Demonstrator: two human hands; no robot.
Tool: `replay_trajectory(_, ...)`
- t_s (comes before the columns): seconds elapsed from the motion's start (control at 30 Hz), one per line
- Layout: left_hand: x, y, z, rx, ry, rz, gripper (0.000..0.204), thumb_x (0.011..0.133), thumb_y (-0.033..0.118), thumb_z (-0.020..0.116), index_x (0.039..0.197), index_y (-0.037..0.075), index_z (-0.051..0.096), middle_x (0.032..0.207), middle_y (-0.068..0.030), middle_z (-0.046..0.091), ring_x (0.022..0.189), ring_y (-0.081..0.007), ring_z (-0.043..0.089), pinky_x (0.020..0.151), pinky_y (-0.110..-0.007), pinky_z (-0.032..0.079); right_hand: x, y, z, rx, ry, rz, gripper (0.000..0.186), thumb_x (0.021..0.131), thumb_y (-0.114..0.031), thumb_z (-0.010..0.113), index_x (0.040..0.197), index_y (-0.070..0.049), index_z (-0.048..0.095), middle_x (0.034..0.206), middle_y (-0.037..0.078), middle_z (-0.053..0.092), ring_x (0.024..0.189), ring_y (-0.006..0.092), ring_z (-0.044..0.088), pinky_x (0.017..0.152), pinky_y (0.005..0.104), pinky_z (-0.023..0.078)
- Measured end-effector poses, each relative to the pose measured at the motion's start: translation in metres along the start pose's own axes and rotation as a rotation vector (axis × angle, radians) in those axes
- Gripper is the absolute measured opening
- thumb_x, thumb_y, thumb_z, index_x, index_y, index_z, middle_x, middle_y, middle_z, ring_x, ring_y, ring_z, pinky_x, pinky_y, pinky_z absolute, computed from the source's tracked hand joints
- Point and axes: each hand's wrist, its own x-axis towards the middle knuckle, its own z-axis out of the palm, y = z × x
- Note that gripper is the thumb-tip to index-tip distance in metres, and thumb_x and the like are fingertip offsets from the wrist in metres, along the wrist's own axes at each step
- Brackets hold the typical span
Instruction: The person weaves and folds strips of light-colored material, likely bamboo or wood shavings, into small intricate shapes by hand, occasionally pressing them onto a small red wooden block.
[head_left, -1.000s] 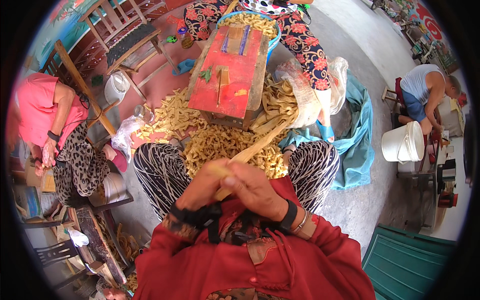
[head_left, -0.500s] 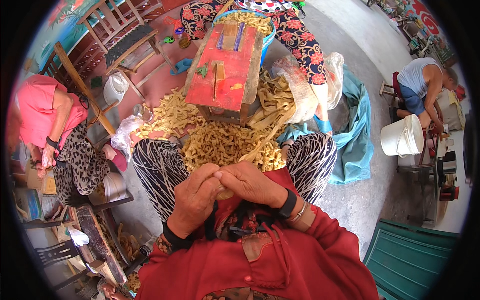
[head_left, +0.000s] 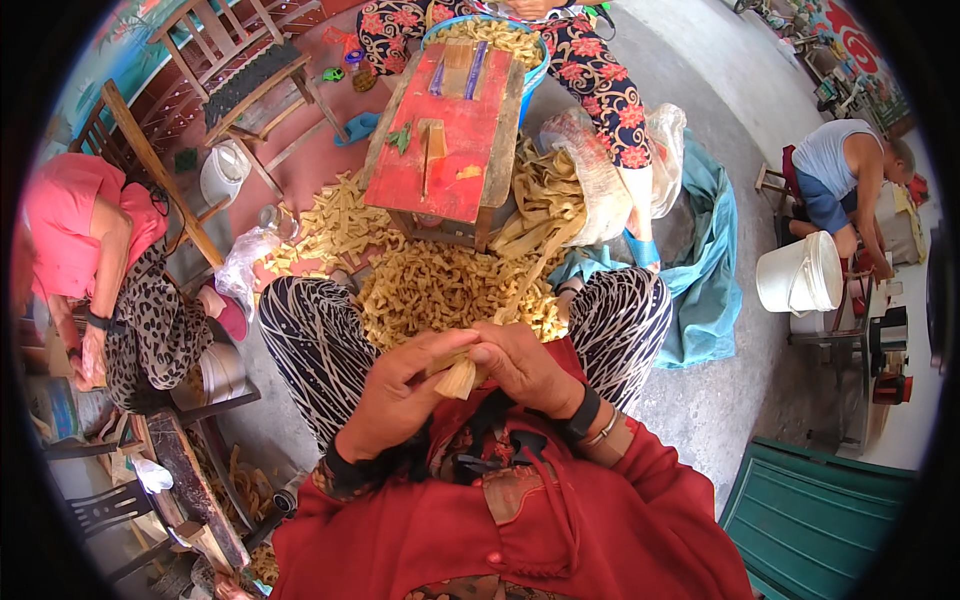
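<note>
my half-closed left hand (head_left: 393, 392) and right hand (head_left: 527, 372) hold 1 pale strip (head_left: 457, 381) between them; its visible length points away from the red bench (head_left: 400, 185), right thumb (head_left: 487, 355) nearest.

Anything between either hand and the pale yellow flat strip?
Nothing visible. The bare right hand grips the pale yellow, flat, folded strip directly; the bare left hand curls close against it, no object between.

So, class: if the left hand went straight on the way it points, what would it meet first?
Most likely the right hand, just ahead of the left hand; whether they touch is hard to tell.
</note>
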Motion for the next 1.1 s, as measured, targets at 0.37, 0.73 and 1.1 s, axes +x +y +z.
replay_trajectory(0.37, 0.017, -0.025, 0.01, -0.323, 0.017, -0.242, 0.036, 0.099, 0.02, 0.04, 0.126, -0.001, 0.051, 0.115, -0.0103, 0.059, 0.1, -0.0185, 0.057, 0.088, -0.027, 0.043, -0.002, 0.021, 0.003, -0.035, 0.255, 0.145, 0.042, 0.094, -0.033, 0.049, 0.123, -0.005, 0.037, 0.086, 0.013, 0.062, 0.08, 0.0294, 0.064, 0.068, 0.0326, 0.048)
replay_trajectory(0.73, 0.033, -0.041, -0.002, -1.069, -0.001, -0.35, 0.045, 0.098, 0.031, 0.042, 0.115, -0.009, 0.051, 0.096, -0.0076, 0.051, 0.07, -0.0127, 0.049, 0.078, -0.041, 0.052, -0.023, 0.044, -0.04, -0.158, 0.479, 0.185, 0.034, 0.095, -0.03, 0.047, 0.08, -0.001, 0.056, 0.072, 0.002, 0.051, 0.066, 0.0094, 0.045, 0.06, 0.0236, 0.037)
replay_trajectory(1.1, 0.032, -0.056, -0.005, -0.652, 0.269, -0.551, 0.033, 0.095, 0.028, 0.05, 0.11, -0.001, 0.056, 0.076, -0.0044, 0.057, 0.054, -0.0093, 0.052, 0.05, -0.023, 0.049, -0.027, 0.053, -0.03, 0.09, 0.274, 0.478, 0.021, 0.092, -0.022, 0.058, 0.096, -0.001, 0.057, 0.069, -0.001, 0.053, 0.064, 0.0048, 0.051, 0.046, 0.0176, 0.039)
